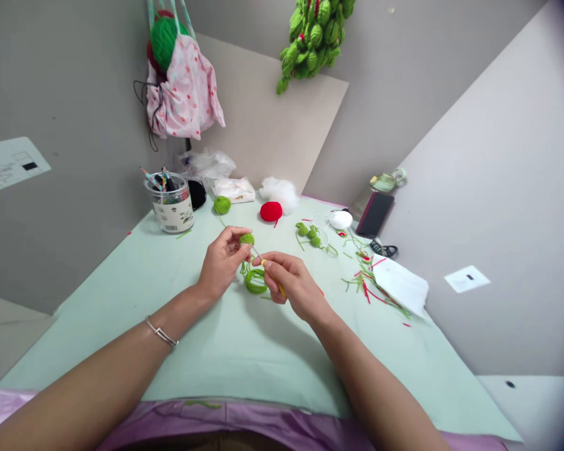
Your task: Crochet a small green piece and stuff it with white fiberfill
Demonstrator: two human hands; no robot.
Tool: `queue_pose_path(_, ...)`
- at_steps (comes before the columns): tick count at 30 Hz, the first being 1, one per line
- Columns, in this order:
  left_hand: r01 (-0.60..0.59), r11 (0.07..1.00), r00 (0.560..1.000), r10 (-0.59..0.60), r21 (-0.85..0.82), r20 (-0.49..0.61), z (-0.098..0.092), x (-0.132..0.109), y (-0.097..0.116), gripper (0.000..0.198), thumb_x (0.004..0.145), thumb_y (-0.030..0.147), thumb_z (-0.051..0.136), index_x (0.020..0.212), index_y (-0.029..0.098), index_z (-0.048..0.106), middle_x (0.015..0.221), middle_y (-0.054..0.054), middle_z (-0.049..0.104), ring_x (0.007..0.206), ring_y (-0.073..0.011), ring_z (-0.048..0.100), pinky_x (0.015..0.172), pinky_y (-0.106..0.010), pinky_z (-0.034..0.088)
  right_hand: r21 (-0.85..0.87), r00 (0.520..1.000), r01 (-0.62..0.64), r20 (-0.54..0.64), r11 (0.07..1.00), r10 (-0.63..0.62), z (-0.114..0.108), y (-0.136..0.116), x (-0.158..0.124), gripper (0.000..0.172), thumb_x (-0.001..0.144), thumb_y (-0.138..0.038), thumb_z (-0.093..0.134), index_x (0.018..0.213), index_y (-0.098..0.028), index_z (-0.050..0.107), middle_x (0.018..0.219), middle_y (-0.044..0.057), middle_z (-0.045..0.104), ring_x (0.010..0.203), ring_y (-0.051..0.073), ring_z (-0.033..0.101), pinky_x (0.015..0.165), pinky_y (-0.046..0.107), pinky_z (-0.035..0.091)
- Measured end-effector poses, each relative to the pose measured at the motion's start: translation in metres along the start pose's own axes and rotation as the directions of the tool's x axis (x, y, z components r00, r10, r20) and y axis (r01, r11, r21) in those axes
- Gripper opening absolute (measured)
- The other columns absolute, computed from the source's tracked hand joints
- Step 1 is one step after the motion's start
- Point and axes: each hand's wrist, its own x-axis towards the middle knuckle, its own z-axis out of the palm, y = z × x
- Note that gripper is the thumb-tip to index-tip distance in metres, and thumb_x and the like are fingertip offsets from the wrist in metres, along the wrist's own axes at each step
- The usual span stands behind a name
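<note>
Between thumb and fingers, my left hand (223,260) pinches a small round green crochet piece (247,239). My right hand (292,280) grips a crochet hook (264,262) with a yellow handle, its metal shaft slanting up to the left. The hook's tip meets the green piece by my left thumb; whether it is inside a stitch is too small to tell. Below the hands, a loose coil of green yarn (255,282) lies on the pale green tabletop (207,363). Green strands hang between the piece and the coil.
Behind my hands sit a green yarn ball (222,205), a red yarn ball (271,212) and white stuffing (282,193). A pencil tub (173,207) stands left. To the right are small green crochet pieces (313,235), yarn scraps (369,285), white paper (401,283) and a phone (376,214).
</note>
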Motion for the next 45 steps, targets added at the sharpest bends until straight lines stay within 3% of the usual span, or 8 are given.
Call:
queue_pose_path(12, -0.004, 0.996, 1.0, 0.004, 0.088, -0.001, 0.002, -0.004, -0.005, 0.022, 0.081, 0.029, 0.074, 0.101, 0.021, 0.067, 0.076, 0.003, 0.064, 0.067, -0.0149, 0.063, 0.066, -0.028, 0.051, 0.189, 0.995, -0.091, 0.064, 0.978, 0.08, -0.008, -0.003, 0.006, 0.02, 0.086, -0.034, 0.068, 0.093, -0.016, 0.073, 0.052, -0.011, 0.04, 0.042, 0.005, 0.022, 0.043, 0.024, 0.018)
queue_pose_path(17, 0.024, 0.991, 0.997, -0.033, 0.134, 0.064, 0.001, -0.001, -0.004, 0.014, 0.084, 0.029, 0.069, 0.096, 0.022, 0.067, 0.063, 0.005, 0.065, 0.058, -0.0163, 0.064, 0.064, -0.03, 0.052, -0.129, 0.996, 0.062, -0.06, 0.99, -0.07, 0.005, 0.0, -0.002, 0.022, 0.093, -0.038, 0.058, 0.094, -0.019, 0.069, 0.054, -0.009, 0.042, 0.046, 0.009, 0.032, 0.047, 0.026, 0.026)
queue_pose_path(21, 0.01, 0.984, 0.992, -0.032, 0.178, 0.12, -0.002, 0.004, -0.006, 0.013, 0.082, 0.025, 0.064, 0.093, 0.022, 0.068, 0.059, 0.004, 0.066, 0.056, -0.018, 0.065, 0.061, -0.03, 0.053, -0.476, 0.972, 0.148, -0.089, 0.867, -0.215, 0.015, 0.008, -0.01, 0.022, 0.099, -0.033, 0.048, 0.095, -0.021, 0.065, 0.061, -0.005, 0.048, 0.053, 0.012, 0.039, 0.055, 0.028, 0.031)
queue_pose_path(24, -0.036, 0.973, 0.99, 0.003, 0.229, 0.142, -0.005, 0.006, -0.01, 0.014, 0.081, 0.025, 0.062, 0.093, 0.021, 0.07, 0.065, 0.003, 0.069, 0.056, -0.0172, 0.063, 0.06, -0.03, 0.052, -0.553, 0.965, 0.154, -0.092, 0.819, -0.244, 0.018, 0.011, -0.011, 0.016, 0.098, -0.032, 0.05, 0.094, -0.022, 0.063, 0.062, -0.005, 0.048, 0.055, 0.013, 0.039, 0.056, 0.029, 0.03)
queue_pose_path(28, -0.136, 0.933, 0.989, 0.111, 0.334, 0.093, -0.008, 0.007, -0.017, 0.017, 0.088, 0.023, 0.059, 0.1, 0.022, 0.071, 0.087, -0.002, 0.076, 0.069, -0.0182, 0.064, 0.071, -0.032, 0.054, -0.186, 0.997, 0.055, -0.04, 0.981, -0.063, 0.01, 0.007, -0.002, 0.015, 0.094, -0.034, 0.059, 0.095, -0.02, 0.065, 0.058, -0.008, 0.043, 0.049, 0.01, 0.031, 0.05, 0.025, 0.023)
queue_pose_path(31, -0.234, 0.871, 0.971, 0.232, 0.432, 0.059, -0.012, 0.008, -0.021, 0.019, 0.09, 0.02, 0.06, 0.104, 0.023, 0.072, 0.097, -0.005, 0.077, 0.08, -0.0215, 0.063, 0.083, -0.037, 0.053, 0.164, 0.985, -0.144, 0.115, 0.976, 0.126, -0.004, 0.001, 0.009, 0.022, 0.09, -0.035, 0.065, 0.099, -0.016, 0.069, 0.056, -0.012, 0.033, 0.045, 0.006, 0.016, 0.045, 0.023, 0.014)
queue_pose_path(38, -0.515, 0.664, 0.85, 0.479, 0.542, 0.222, -0.023, 0.014, -0.022, 0.023, 0.095, 0.015, 0.056, 0.106, 0.022, 0.075, 0.111, -0.01, 0.08, 0.101, -0.0284, 0.062, 0.098, -0.046, 0.049, 0.177, 0.963, -0.22, 0.196, 0.959, 0.185, -0.022, -0.002, 0.013, 0.023, 0.092, -0.033, 0.069, 0.103, -0.013, 0.074, 0.056, -0.012, 0.035, 0.044, 0.004, 0.013, 0.042, 0.021, 0.012)
queue_pose_path(45, -0.6, 0.603, 0.791, 0.547, 0.526, 0.275, -0.022, 0.014, -0.022, 0.021, 0.1, 0.017, 0.055, 0.11, 0.022, 0.073, 0.113, -0.011, 0.079, 0.101, -0.0283, 0.065, 0.096, -0.046, 0.05, 0.143, 0.942, -0.236, 0.278, 0.961, 0.19, -0.029, -0.009, 0.011, 0.025, 0.095, -0.033, 0.067, 0.104, -0.011, 0.076, 0.052, -0.012, 0.038, 0.043, 0.004, 0.013, 0.038, 0.019, 0.013)
